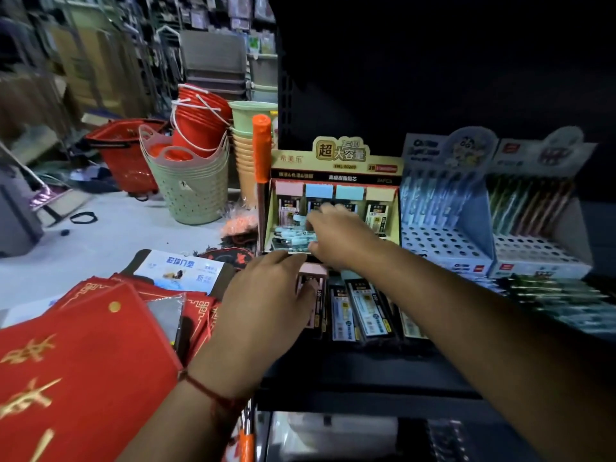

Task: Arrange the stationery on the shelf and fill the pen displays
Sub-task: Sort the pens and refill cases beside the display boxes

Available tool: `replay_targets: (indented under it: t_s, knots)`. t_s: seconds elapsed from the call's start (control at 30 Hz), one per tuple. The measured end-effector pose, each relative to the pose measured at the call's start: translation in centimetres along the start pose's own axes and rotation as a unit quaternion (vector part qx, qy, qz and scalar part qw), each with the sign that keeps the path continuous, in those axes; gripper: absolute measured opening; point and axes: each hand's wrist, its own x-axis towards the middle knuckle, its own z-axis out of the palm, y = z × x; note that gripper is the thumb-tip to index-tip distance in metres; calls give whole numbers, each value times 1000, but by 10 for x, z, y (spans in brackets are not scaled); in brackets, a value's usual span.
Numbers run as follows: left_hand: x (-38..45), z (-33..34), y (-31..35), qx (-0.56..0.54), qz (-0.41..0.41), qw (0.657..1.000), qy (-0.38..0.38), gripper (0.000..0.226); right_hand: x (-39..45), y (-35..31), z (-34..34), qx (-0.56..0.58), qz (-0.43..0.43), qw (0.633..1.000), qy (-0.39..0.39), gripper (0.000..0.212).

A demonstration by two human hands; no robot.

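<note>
At the front of the yellow display (335,181), on the dark shelf (366,371), the right hand (336,236) pinches a pale blue pack (293,235) lying flat in the tray. The left hand (266,291) rests with curled fingers on a pink-topped pack (313,271) among the refill packs (363,311) lying loose just before the display; whether it truly grips, I cannot tell. Best to stand each pack upright in its colour-matched slot, label forward, one at a time. Beside it to the right, two pen stands (446,241) show many empty holes. Baskets (190,181) wait off left.
</note>
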Motion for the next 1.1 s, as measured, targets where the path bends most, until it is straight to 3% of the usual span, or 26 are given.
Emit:
replay_targets:
  t_s: [0.2,0.33,0.47,0.6,0.8,0.87,1.0,1.1]
  knots:
    - [1,0,-7,-14,6,1000,2,38,11,1,-8,-46,-12,998,-52,46]
    - [1,0,-9,-16,2,1000,2,39,13,-3,-8,-78,-17,995,-65,39]
    - [1,-1,-6,-11,8,1000,3,41,6,-1,-3,-24,-23,997,-67,35]
    - [2,0,-5,-7,0,1000,0,44,-2,7,9,-27,-44,999,-9,37]
    - [2,2,-3,-7,5,1000,-7,39,-9,14,24,-9,-80,991,106,21]
    - [2,2,-1,-10,3,1000,-6,41,-11,14,25,6,-74,991,110,18]
    - [3,0,2,-80,-44,996,-1,44,-23,10,-4,107,-14,986,123,16]
    - [9,-7,14,-271,-110,956,14,49,-56,6,-34,330,57,939,74,24]
